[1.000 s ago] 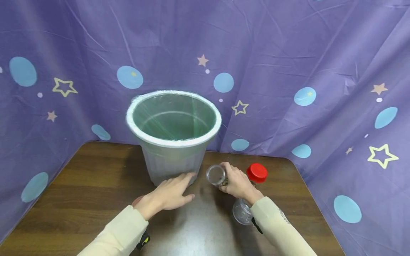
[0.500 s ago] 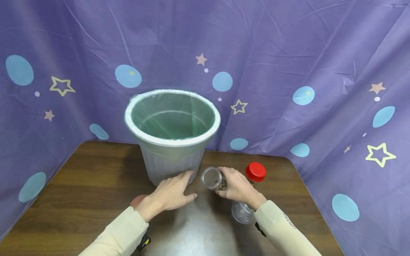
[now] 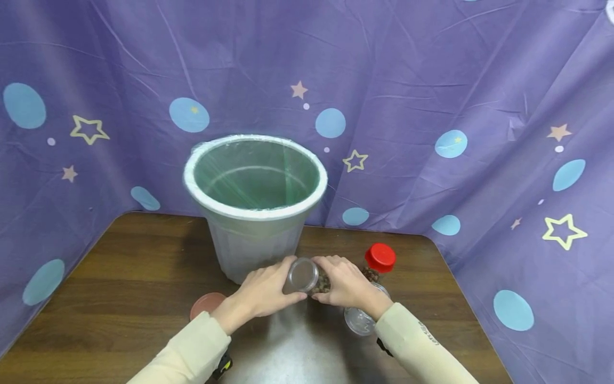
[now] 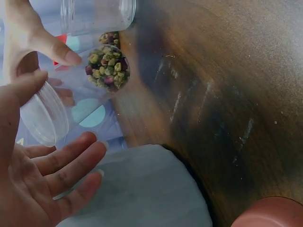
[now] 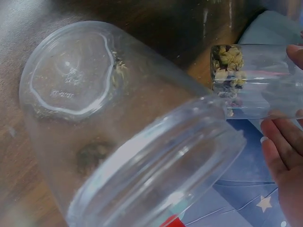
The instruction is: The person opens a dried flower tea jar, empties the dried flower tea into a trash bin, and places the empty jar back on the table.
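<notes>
My right hand (image 3: 347,282) grips a small clear jar (image 3: 320,282) round its side. Dried flower buds (image 4: 108,68) fill its lower end, and its round clear top end (image 3: 303,274) faces left and up. My left hand (image 3: 268,285) is right at that top end, thumb on the near side and fingers on the far side. In the left wrist view, the thumb is at the edge of the top and the other fingers are spread, fairly straight, below it. A larger clear jar (image 5: 80,66) lies on its side beneath my right wrist.
A tall pale bin (image 3: 259,234) with a clear liner stands behind my left hand. A red lid (image 3: 380,257) with dried buds (image 3: 370,274) just below it is beyond my right hand. A reddish-brown round object (image 3: 207,304) sits by my left wrist. A purple curtain (image 3: 408,133) hangs behind the table (image 3: 129,277).
My right hand has moved left with the small jar, bringing its top end between my left thumb and fingers. My left hand has shifted slightly right, and the reddish-brown object shows more.
</notes>
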`<state>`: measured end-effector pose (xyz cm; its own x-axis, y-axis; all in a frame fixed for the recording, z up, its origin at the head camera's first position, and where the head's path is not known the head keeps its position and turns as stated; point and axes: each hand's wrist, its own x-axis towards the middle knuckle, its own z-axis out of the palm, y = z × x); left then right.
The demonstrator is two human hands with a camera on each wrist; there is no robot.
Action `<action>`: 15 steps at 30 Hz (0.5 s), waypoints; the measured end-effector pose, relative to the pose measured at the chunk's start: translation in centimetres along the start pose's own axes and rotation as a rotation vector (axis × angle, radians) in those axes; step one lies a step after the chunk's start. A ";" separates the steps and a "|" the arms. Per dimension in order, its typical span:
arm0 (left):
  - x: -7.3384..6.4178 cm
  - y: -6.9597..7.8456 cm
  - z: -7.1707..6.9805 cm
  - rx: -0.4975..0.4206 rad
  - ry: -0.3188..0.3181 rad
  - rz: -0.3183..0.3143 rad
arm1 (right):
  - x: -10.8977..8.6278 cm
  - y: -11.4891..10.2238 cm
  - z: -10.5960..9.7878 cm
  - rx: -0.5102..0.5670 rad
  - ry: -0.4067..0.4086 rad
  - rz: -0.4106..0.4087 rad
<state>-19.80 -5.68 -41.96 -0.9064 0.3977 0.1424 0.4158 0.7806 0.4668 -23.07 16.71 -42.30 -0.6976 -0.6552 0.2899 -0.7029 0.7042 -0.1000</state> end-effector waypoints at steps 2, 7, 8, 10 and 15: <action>0.0 0.0 0.1 0.005 0.012 0.002 | 0.0 -0.1 0.0 -0.007 -0.004 0.002; 0.1 0.0 0.0 0.006 0.029 -0.006 | 0.0 -0.3 -0.2 -0.016 -0.021 0.010; 0.1 0.0 -0.1 0.001 0.029 -0.007 | 0.0 -0.3 -0.2 -0.012 -0.028 0.009; 0.1 -0.1 -0.2 -0.006 0.026 -0.011 | 0.0 -0.4 -0.3 0.005 -0.037 0.012; -0.1 -0.5 -0.5 -0.044 0.007 0.019 | -0.2 -0.6 -0.1 0.150 -0.100 0.080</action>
<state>-19.97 -6.31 -41.73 -0.8990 0.4086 0.1578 0.4294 0.7511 0.5014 -22.48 16.51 -42.21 -0.7571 -0.6279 0.1803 -0.6523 0.7114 -0.2616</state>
